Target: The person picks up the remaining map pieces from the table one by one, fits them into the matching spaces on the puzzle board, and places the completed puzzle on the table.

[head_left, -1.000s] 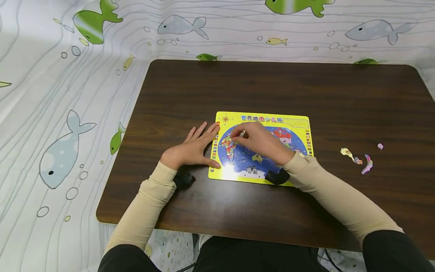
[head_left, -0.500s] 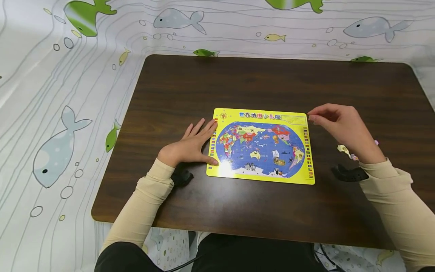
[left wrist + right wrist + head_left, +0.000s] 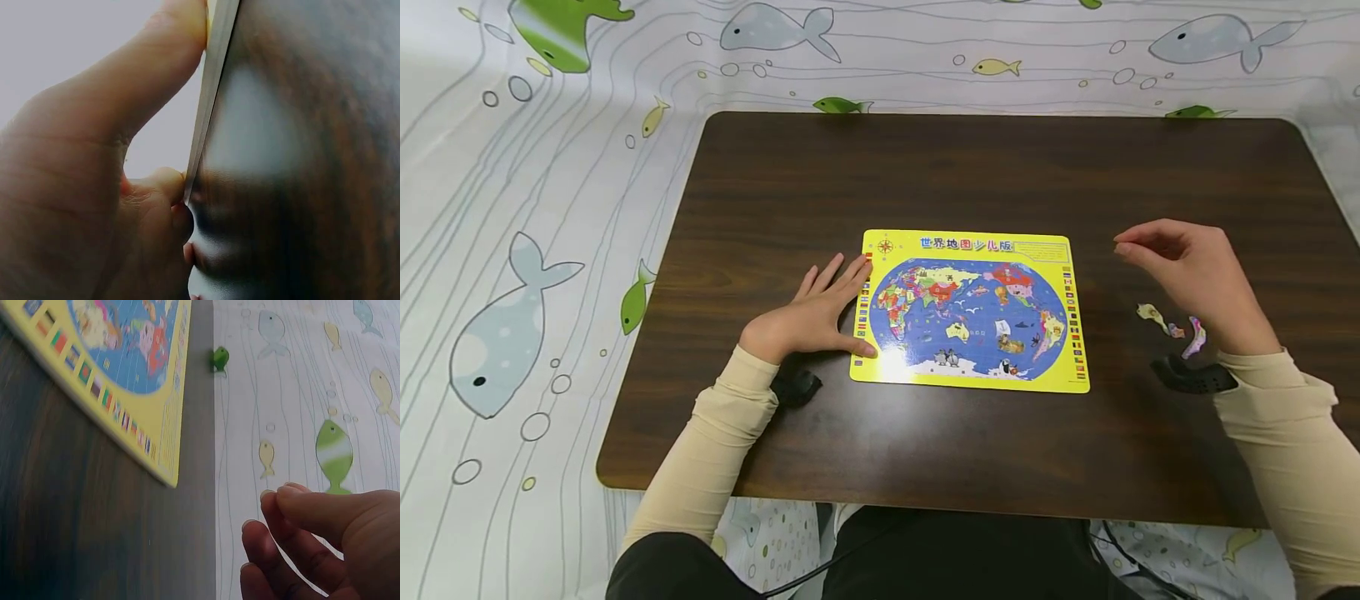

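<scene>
A yellow-bordered children's world map board (image 3: pixel 970 382) with a blue oval map lies flat on the table. My left hand (image 3: pixel 801 325) rests at the board's left edge, fingers and thumb spread. In the left wrist view, the thumb (image 3: pixel 150 56) touches the board's edge (image 3: pixel 212 81). To the right of the board, my right hand (image 3: pixel 1202 279) hovers above the table with thumb and index fingertips together. No piece shows between those fingertips (image 3: pixel 290 490) in the right wrist view. Beside this hand lie a cream piece (image 3: pixel 1150 314), a tiny pinkish piece (image 3: pixel 1176 331) and a curved purple piece (image 3: pixel 1195 338).
The dark wooden table (image 3: pixel 925 175) has rounded corners. White fabric with fish prints (image 3: pixel 775 29) hangs behind it and on its left. A black wrist device (image 3: pixel 1193 375) sits under the right wrist, and another black device (image 3: pixel 796 388) is at the left wrist.
My right hand has moved from over the map's left part to the table on the right, uncovering the map. My left hand stays at the board's edge. The head view has shifted slightly.
</scene>
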### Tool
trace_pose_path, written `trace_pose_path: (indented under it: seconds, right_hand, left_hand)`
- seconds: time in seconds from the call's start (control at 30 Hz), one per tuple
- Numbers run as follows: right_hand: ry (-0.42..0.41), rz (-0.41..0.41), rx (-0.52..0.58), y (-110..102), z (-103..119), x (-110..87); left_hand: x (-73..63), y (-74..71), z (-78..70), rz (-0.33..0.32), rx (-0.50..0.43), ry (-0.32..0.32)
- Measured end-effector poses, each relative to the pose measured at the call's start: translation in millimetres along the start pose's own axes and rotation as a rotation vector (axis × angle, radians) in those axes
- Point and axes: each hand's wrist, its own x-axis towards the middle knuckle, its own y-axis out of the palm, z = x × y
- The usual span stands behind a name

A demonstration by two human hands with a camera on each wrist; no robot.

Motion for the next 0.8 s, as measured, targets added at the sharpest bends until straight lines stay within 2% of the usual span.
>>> trace_pose_path:
  seconds: [0.23, 0.33, 0.57, 0.8]
  right_hand:
    - [0.038, -0.055, -0.029, -14.5, -25.1, -4.0]
    - [0.052, -0.053, -0.062, -19.0, -37.3, -8.5]
    - [0.049, 0.027, -0.155, -20.9, -62.0, -18.1]
    - [0.001, 0.166, -0.245, -16.7, -72.4, -18.9]
  left_hand:
    - [-0.1, -0.5, -0.8, 0.004, 0.005, -0.003]
    - [-0.8, -0.3, -0.6, 0.005, -0.001, -0.005]
    - [-0.8, 1.2, 1.1, 0.002, -0.008, -0.011]
    - [0.1, 1.1, 0.3, 0.003, -0.012, -0.007]
